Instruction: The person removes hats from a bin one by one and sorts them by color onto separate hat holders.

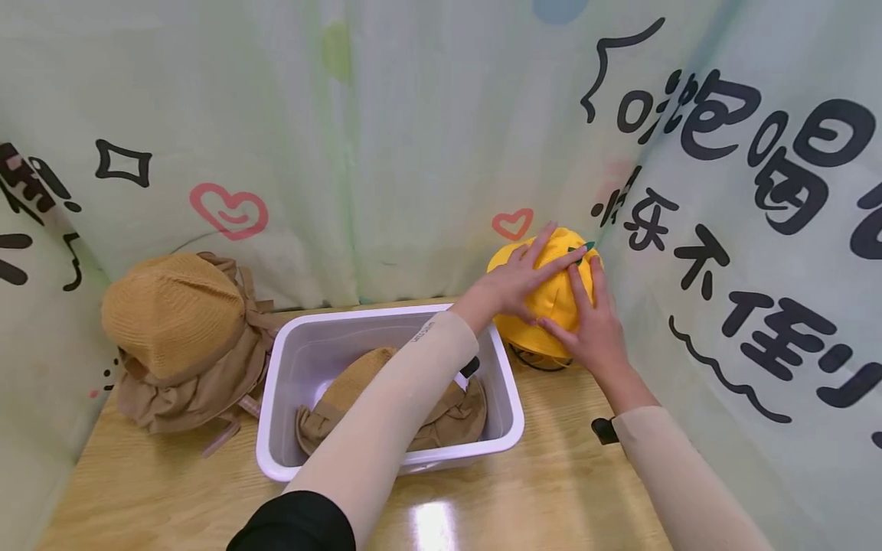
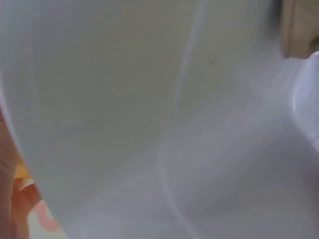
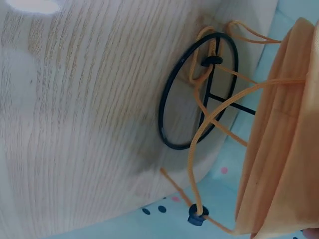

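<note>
L hand [image 1: 513, 283] + R hand [image 1: 598, 325]: fingers spread wide, resting on yellow brimmed hat [image 1: 554, 306], not curled round it. Hat sat on black wire stand [image 1: 544, 370], right of lilac plastic bin [image 1: 267, 413]. Prob. best: light, equal pressure both sides, so stand kept upright. R wrist cam showed drawstring [image 3: 191, 162] w/ dark cord lock [image 3: 197, 215], not visible in head view.
</note>
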`<action>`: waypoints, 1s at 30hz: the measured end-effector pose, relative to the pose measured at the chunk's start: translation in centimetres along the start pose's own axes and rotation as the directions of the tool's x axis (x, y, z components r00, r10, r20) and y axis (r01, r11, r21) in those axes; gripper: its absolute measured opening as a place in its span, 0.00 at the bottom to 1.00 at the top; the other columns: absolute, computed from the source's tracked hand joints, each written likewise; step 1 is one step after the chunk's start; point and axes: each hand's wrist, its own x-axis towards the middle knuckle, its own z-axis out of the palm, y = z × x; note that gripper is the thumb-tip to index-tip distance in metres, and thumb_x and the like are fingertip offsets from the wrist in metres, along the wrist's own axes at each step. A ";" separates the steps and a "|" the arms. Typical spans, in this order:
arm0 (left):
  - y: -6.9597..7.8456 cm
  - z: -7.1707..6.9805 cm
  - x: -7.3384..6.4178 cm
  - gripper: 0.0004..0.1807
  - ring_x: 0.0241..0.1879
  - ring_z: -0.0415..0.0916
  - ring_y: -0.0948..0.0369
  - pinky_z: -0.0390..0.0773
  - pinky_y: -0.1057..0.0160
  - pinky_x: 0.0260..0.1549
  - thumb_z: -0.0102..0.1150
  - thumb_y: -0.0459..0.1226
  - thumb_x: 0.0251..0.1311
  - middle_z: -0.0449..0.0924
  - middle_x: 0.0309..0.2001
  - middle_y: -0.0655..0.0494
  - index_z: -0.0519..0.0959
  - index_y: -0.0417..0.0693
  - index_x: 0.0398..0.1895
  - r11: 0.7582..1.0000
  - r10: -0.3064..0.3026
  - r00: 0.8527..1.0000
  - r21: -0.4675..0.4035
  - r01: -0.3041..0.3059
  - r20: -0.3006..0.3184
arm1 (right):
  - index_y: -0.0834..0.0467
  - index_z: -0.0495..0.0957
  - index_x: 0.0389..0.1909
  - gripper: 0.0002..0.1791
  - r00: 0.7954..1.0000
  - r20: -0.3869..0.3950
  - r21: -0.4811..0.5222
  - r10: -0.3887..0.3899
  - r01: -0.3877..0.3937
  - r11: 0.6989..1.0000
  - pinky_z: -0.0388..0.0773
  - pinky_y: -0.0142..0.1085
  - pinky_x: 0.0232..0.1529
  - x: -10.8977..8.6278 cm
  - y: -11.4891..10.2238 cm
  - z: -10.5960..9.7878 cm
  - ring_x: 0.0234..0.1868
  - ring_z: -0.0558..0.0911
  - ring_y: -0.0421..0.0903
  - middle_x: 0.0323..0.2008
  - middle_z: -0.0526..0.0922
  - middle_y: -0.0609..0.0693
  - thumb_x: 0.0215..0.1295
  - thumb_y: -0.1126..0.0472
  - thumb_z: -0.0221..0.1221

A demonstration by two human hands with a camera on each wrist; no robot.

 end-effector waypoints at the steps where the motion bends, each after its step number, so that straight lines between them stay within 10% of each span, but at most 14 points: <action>1: 0.1 0.0 0.1 0.73 0.80 0.25 0.51 0.37 0.52 0.77 0.78 0.54 0.45 0.07 0.77 0.52 0.27 0.72 0.79 0.998 0.037 0.999 0.055 -0.035 -0.020 | 0.45 0.49 0.80 0.62 1.000 -0.016 -0.009 -0.007 0.007 1.000 0.65 0.69 0.62 0.1 0.0 -0.2 0.75 0.54 0.70 0.80 0.41 0.55 0.47 0.50 0.77; 7: 0.4 0.3 0.3 0.75 0.77 0.10 0.57 0.24 0.53 0.75 0.74 0.59 0.46 0.13 0.78 0.47 0.24 0.53 0.79 0.944 0.139 0.989 0.309 -0.118 -0.046 | 0.45 0.50 0.80 0.60 1.000 -0.017 -0.040 0.002 -0.002 0.999 0.55 0.72 0.65 0.1 0.1 -0.4 0.76 0.50 0.70 0.80 0.43 0.55 0.49 0.49 0.75; 18: 0.2 0.7 -0.3 0.75 0.76 0.08 0.60 0.25 0.53 0.75 0.74 0.58 0.46 0.10 0.78 0.52 0.22 0.60 0.79 0.960 0.085 0.996 0.267 -0.078 -0.014 | 0.46 0.47 0.80 0.61 1.000 0.002 -0.027 0.006 -0.006 1.000 0.62 0.68 0.64 -1.0 0.3 0.7 0.76 0.52 0.69 0.80 0.40 0.57 0.50 0.53 0.76; 25: 0.1 0.6 -0.3 0.75 0.76 0.08 0.60 0.24 0.55 0.75 0.75 0.58 0.46 0.10 0.78 0.52 0.21 0.60 0.79 0.969 0.077 0.997 0.234 -0.072 -0.013 | 0.46 0.49 0.80 0.52 0.997 -0.016 -0.053 -0.073 0.072 0.996 0.52 0.70 0.68 -0.5 0.0 0.4 0.78 0.47 0.67 0.80 0.40 0.58 0.61 0.37 0.64; 30: 0.0 0.6 -0.5 0.75 0.77 0.12 0.60 0.27 0.54 0.76 0.75 0.57 0.45 0.14 0.79 0.52 0.23 0.60 0.79 0.974 0.073 0.997 0.215 -0.067 -0.017 | 0.47 0.47 0.80 0.57 0.998 0.016 -0.061 -0.053 0.054 0.997 0.55 0.64 0.70 -0.6 -0.1 0.8 0.79 0.46 0.62 0.80 0.37 0.58 0.56 0.46 0.72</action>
